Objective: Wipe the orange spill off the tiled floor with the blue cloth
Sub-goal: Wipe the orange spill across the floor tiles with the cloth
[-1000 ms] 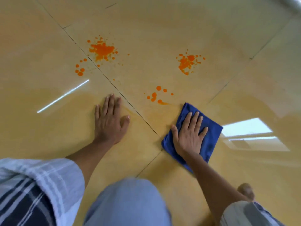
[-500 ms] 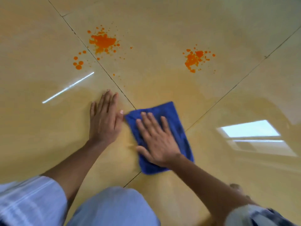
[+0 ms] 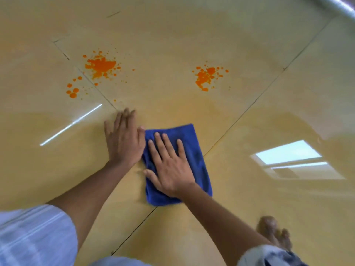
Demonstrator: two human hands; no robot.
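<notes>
Near droplets gone since 1 s ago; blue cloth (image 3: pixel 194 150) under flat open right hand (image 3: pixel 169 169). Left hand (image 3: pixel 124 143) flat, empty. Splats at 11 (image 3: pixel 100 66), 1 (image 3: pixel 206 76) o'clock remain.

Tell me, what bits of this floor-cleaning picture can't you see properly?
- Head view: the floor under the blue cloth is hidden by the cloth and the right hand, so any orange there cannot be told.
- Floor under the left hand: hidden by the palm; its fingertips are blurred.
- The foot at lower right is blurred.
- The tiniest orange specks around the left splatter are too small to count.
</notes>
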